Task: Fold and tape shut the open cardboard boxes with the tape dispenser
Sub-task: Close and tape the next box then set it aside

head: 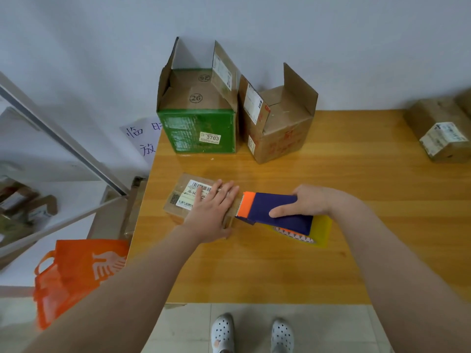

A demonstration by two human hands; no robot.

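A small flat cardboard box with a white shipping label lies near the table's left edge, its flaps closed. My left hand presses flat on its top, fingers straight. My right hand grips a tape dispenser with a blue body, orange blade end and yellow tape roll. The orange end touches the box's right edge. Two open boxes stand at the back: a green one and a brown one, both with flaps raised.
A wooden table stands against a white wall. A closed labelled parcel sits at the far right. An orange bag and shelving with parcels are left of the table. My shoes show below the front edge.
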